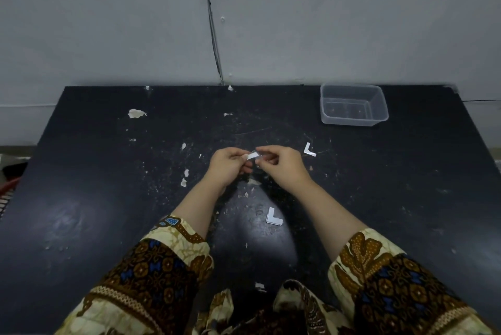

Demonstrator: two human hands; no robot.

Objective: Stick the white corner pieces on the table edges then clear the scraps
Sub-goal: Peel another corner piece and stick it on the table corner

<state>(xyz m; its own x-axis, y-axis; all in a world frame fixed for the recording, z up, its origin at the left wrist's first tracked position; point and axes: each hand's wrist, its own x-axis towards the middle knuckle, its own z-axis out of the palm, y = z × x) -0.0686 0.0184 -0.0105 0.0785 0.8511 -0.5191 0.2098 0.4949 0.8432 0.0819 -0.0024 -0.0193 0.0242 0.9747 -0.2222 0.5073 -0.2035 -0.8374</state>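
Over the middle of the black table, my left hand and my right hand meet at the fingertips. Both pinch one small white corner piece held between them above the surface. A second white L-shaped corner piece lies on the table between my forearms. A third one lies just right of my right hand. Small white scraps are scattered over the tabletop, mostly left of my hands, with one scrap near the front edge.
A clear plastic container stands at the back right of the table. A grey wall rises right behind the table's far edge. A red-rimmed object shows past the table's left side.
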